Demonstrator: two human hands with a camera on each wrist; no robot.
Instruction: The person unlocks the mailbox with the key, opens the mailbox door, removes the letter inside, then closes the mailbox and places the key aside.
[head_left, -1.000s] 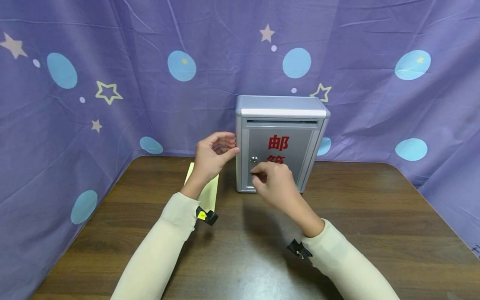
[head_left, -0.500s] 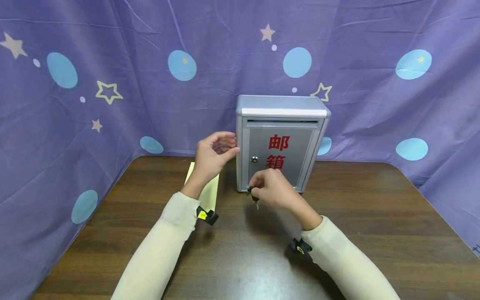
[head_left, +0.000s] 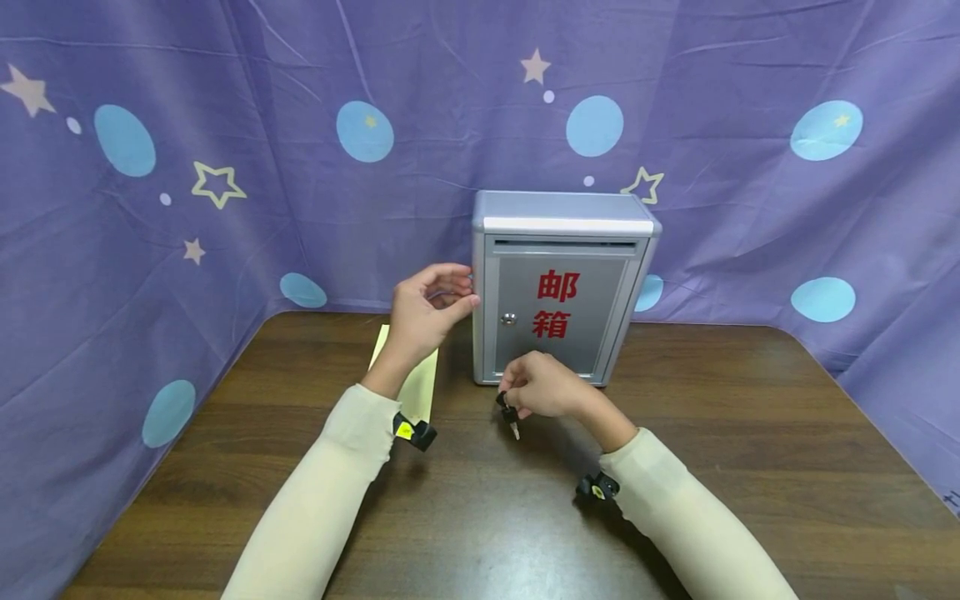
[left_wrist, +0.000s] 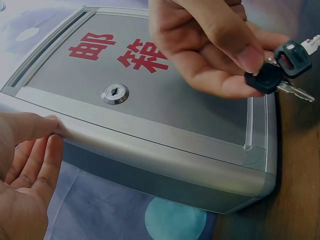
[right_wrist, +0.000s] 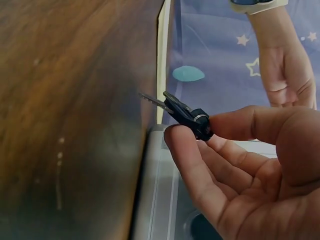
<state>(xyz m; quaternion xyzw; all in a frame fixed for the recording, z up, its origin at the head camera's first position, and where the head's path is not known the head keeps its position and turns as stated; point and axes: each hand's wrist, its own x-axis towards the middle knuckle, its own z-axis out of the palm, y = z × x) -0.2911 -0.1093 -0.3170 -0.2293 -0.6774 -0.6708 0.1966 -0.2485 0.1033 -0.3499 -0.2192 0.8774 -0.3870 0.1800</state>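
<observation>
A grey metal mailbox (head_left: 592,308) with red characters stands upright on the table, its door closed. In its front sits a round lock (left_wrist: 115,93) whose keyhole has nothing in it. My left hand (head_left: 426,310) rests thumb and fingertips against the mailbox's left side, fingers loosely extended. Low in front of the door, my right hand (head_left: 546,385) pinches a pair of black-headed keys (right_wrist: 187,117) between thumb and index finger. Their metal blades point down and away from the box.
A pale yellow sheet of paper (head_left: 420,387) lies on the wooden table (head_left: 712,433), partly covered by the left wrist. Close behind the mailbox hangs a purple curtain (head_left: 450,125) with stars and blue dots. Black straps (head_left: 597,486) circle both wrists.
My right hand has moved down, away from the lock, to the door's lower edge, bringing the keys into view and uncovering the lower red character. My left hand has stayed in place.
</observation>
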